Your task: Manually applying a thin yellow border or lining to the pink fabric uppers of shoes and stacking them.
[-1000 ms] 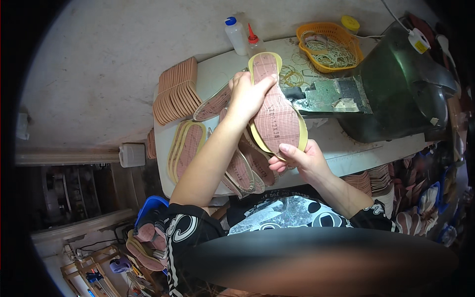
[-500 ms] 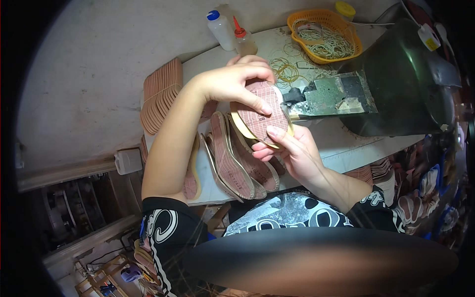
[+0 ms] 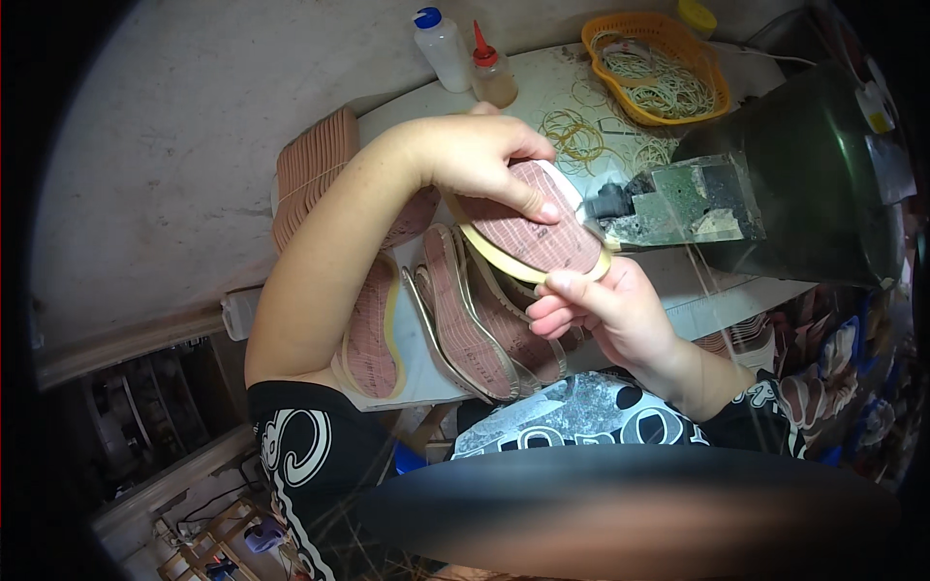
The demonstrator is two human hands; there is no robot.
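A pinkish shoe insole (image 3: 557,232) with a printed grid and a pale yellow edge is held up between my hands. My left hand (image 3: 475,165) grips it from the far left, thumb on its face and the other fingers mostly hidden. At its near right end, my right hand (image 3: 625,310) pinches the edge between thumb and curled fingers. The insole's right rim is against or very close to the blurred dark head (image 3: 608,200) of a green machine (image 3: 678,203); exact contact I cannot tell. Below my hands, several gold-edged sandal soles (image 3: 470,324) stand on the table.
A banded stack of insoles (image 3: 315,179) leans by the wall, and a single insole (image 3: 373,334) lies near my left forearm. Behind are a blue-capped bottle (image 3: 446,53), a red-tipped bottle (image 3: 494,79), loose rubber bands (image 3: 573,140) and an orange basket (image 3: 605,77) of bands.
The insole is turned a little along the machine head. My right thumb has slid from its face to its near end. The whole view has shifted slightly.
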